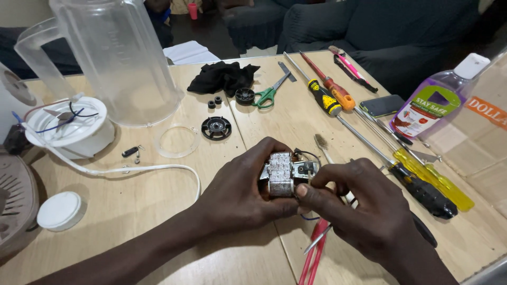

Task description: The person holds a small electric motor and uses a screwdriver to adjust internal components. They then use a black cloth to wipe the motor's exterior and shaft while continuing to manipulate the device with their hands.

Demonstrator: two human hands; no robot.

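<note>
- A light wooden table [158,211] fills the frame, with dark upholstered seats along the top edge.
- A small electric motor [282,174] is held at centre frame, just above the tabletop.
- The motor is wrapped from the left by the left hand [243,190], closed around its body.
- Its right end is pinched by the fingers of the right hand [364,211].
- Screwdrivers [422,184] are laid out to the right, green-handled scissors [269,95] and a black cloth [222,76] above centre.
- A clear plastic jug [121,58] and a white appliance base [68,126] are seen at upper left, a white cord [132,170] trailing from the base.
</note>
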